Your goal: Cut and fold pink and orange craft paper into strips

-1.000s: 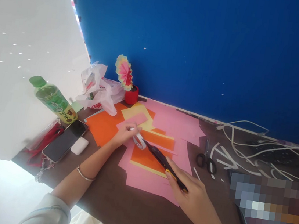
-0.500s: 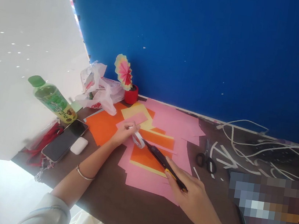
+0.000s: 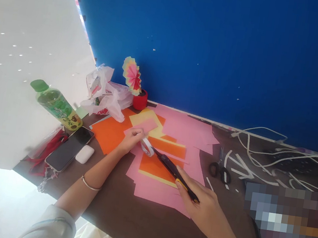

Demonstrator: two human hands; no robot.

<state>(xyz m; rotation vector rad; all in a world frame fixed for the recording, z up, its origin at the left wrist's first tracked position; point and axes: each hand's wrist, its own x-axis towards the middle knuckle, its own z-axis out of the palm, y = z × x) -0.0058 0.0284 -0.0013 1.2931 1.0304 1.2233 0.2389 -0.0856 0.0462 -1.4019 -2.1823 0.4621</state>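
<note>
My left hand (image 3: 132,140) is closed on a white roll of tape (image 3: 147,149), pinching it at its upper left edge. In my right hand (image 3: 205,202) is a black and yellow utility knife (image 3: 170,166), its tip pointing at the tape roll. The tip is at or very near the roll; whether it touches, I cannot tell. Beneath both hands lie pink paper sheets (image 3: 154,194) with orange paper pieces (image 3: 160,169) on top. A small pink paper piece (image 3: 147,124) rests on yellow paper (image 3: 136,121) just beyond my left hand.
Black scissors (image 3: 219,171) and white paper strips (image 3: 239,167) lie right of the papers. White cables (image 3: 261,165) run along the back right. To the left are a phone (image 3: 69,149), a white case (image 3: 84,154) and a green bottle (image 3: 60,107). A red pot (image 3: 140,101) holds a paper fan.
Nearly nothing differs. The view has shifted very slightly; both hands keep their hold on the tape roll and the knife.
</note>
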